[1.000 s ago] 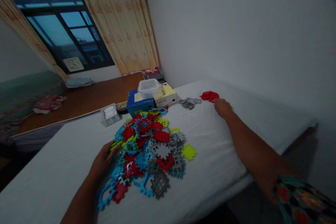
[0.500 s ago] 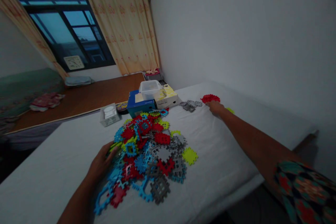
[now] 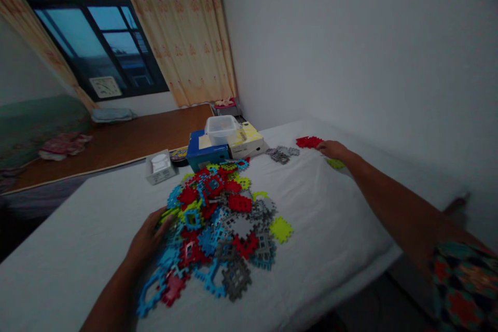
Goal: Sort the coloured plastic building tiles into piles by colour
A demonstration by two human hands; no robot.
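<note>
A heap of interlocking plastic building pieces (image 3: 212, 231) in red, blue, grey and yellow-green lies on the white sheet. My left hand (image 3: 148, 236) rests against the heap's left side, thumb and fingers apart, touching yellow-green pieces (image 3: 167, 215). Stretched out to the far right, my right hand (image 3: 333, 149) is beside a small pile of red pieces (image 3: 308, 142); its fingertips are at the pile's right edge, with nothing visible in them. Partly below that hand are yellow-green pieces (image 3: 335, 164). Left of the red pile sits a group of grey pieces (image 3: 282, 154).
Behind the heap stand a blue box (image 3: 208, 153), a yellow-and-white box (image 3: 249, 140) and a clear plastic tub (image 3: 221, 129) on top. A small white-grey box (image 3: 159, 167) is to their left. One yellow-green piece (image 3: 280, 230) lies right of the heap. A wall (image 3: 350, 52) borders the right side.
My right hand has moved right, from over the red pile to its right edge, and more of the yellow-green pieces shows. My left hand stays at the heap. The view has shifted slightly.
</note>
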